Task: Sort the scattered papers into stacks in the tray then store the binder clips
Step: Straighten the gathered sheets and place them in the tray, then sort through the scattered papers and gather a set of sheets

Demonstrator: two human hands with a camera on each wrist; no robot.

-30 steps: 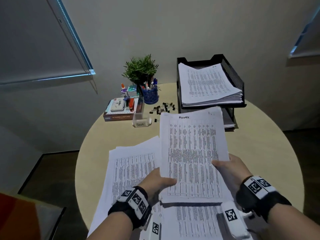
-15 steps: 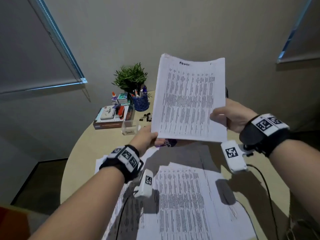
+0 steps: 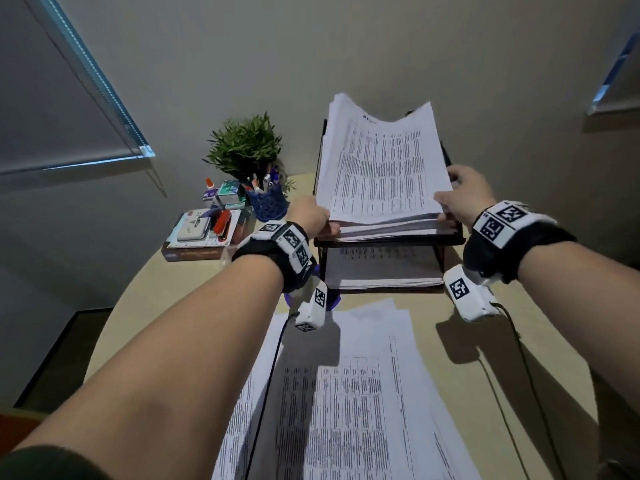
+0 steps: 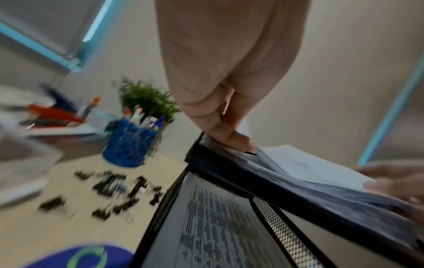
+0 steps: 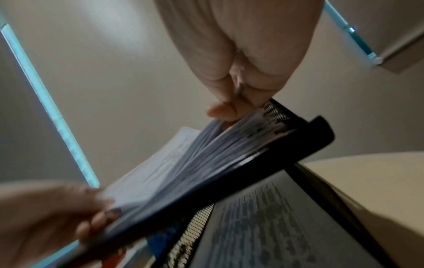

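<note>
A sheaf of printed papers (image 3: 381, 168) lies over the stack in the top tier of the black mesh tray (image 3: 388, 239), its far end still bowed upward. My left hand (image 3: 311, 216) pinches its near left corner, and the fingertips (image 4: 227, 136) sit at the tray's edge. My right hand (image 3: 460, 195) grips the near right edge, thumb on top, with the fingers (image 5: 231, 110) curled round the sheets. More papers (image 3: 381, 268) fill the lower tier. Scattered papers (image 3: 346, 393) cover the table in front. Black binder clips (image 4: 110, 192) lie blurred, left of the tray.
A potted plant (image 3: 246, 147), a blue pen cup (image 3: 268, 202) and a book with a stapler on it (image 3: 201, 233) stand left of the tray. A purple object (image 3: 332, 301) lies under my left wrist. Wrist-camera cables trail over the papers.
Both hands lifted the sheaf off the table, carried it forward and brought it down onto the top tier's stack.
</note>
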